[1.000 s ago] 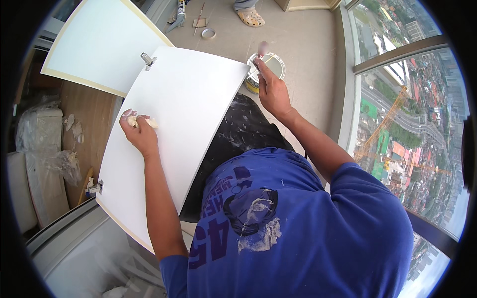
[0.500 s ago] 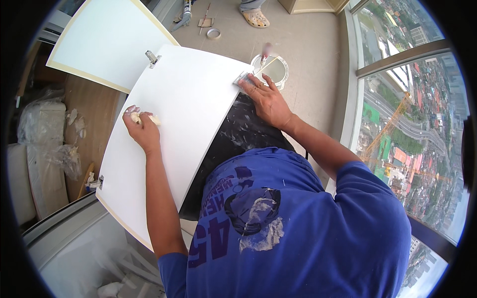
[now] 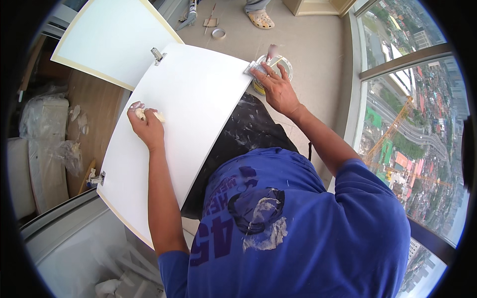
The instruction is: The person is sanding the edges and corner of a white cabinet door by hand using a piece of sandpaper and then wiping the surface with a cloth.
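Right hand (image 3: 278, 89) slid onto white door (image 3: 184, 119) corner — left hand (image 3: 146, 126) stayed.

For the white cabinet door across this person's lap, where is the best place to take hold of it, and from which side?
Grip the white cabinet door by its two long edges, coming in from either side, clear of the metal hinges at the near-side corners. It lies flat and wide, so a spread two-handed hold probably keeps it level. The right hand already rests at the far corner edge; the left hand presses the face with a small pale piece.

High-rise flat under fit-out: bare floor (image 3: 318, 44), loose cabinet door (image 3: 189, 124), city-view windows (image 3: 412, 99)
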